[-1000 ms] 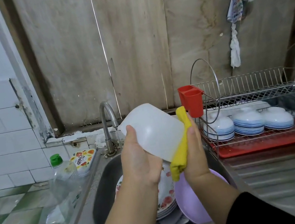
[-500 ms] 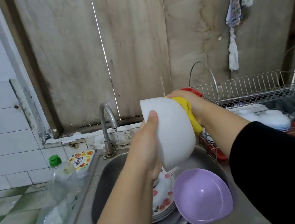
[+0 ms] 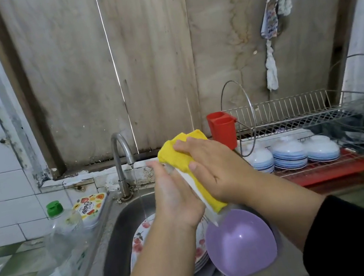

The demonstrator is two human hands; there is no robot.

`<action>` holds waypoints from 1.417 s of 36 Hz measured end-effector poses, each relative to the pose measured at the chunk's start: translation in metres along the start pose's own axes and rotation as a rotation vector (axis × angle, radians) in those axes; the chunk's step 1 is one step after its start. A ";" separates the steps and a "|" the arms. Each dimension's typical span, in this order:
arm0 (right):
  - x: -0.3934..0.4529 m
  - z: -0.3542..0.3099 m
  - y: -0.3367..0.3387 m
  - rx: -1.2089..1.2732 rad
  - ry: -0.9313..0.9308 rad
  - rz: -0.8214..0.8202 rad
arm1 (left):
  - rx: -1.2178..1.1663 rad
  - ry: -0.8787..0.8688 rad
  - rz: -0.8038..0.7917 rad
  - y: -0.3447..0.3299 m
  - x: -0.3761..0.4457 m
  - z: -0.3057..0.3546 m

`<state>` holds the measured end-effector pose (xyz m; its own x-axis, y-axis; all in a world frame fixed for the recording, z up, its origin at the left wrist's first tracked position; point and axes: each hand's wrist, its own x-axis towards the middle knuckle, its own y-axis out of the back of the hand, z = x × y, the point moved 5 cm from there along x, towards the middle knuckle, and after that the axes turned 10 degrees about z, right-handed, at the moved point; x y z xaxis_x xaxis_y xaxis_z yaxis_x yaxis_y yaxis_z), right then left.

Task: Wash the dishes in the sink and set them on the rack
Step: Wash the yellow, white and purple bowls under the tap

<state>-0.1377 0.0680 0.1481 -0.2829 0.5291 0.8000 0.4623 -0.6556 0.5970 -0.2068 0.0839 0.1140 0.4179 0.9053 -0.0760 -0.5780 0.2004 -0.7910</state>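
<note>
Clearly "Paaje"-like script on fruit-patterned tin (image 3: 90,205) beside sink (image 3: 111,241)

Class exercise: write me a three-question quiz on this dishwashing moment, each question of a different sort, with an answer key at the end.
1. True or false: the tap is running.
2. Multiple choice: what does the right hand press against the white bowl? A) a green brush B) a yellow cloth C) a steel scourer
3. Fill in: the purple bowl lies in the ____, beside the flowered plates.

Key
1. True: a thin stream falls from the spout.
2. B. The left hand supports the white bowl from the other side.
3. sink
</note>
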 end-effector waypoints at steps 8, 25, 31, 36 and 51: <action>-0.011 0.011 0.016 0.060 -0.063 -0.011 | -0.067 0.039 -0.077 -0.013 -0.002 -0.011; -0.072 0.040 0.082 0.189 -0.443 -0.129 | -0.187 -0.038 0.130 -0.026 -0.012 -0.023; -0.081 0.041 0.112 -0.073 -0.340 -0.115 | -0.069 0.058 0.113 -0.040 -0.015 -0.041; -0.084 0.049 0.147 -0.159 -0.313 -0.106 | 0.037 0.128 -0.019 -0.063 -0.018 -0.053; -0.065 0.097 0.245 -0.600 -0.146 -0.030 | 0.358 0.184 -0.065 -0.167 0.022 -0.080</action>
<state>0.0757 -0.0747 0.2367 -0.1512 0.5920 0.7916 -0.1097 -0.8059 0.5818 -0.0453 0.0402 0.1961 0.5613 0.8109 -0.1655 -0.7401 0.4023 -0.5388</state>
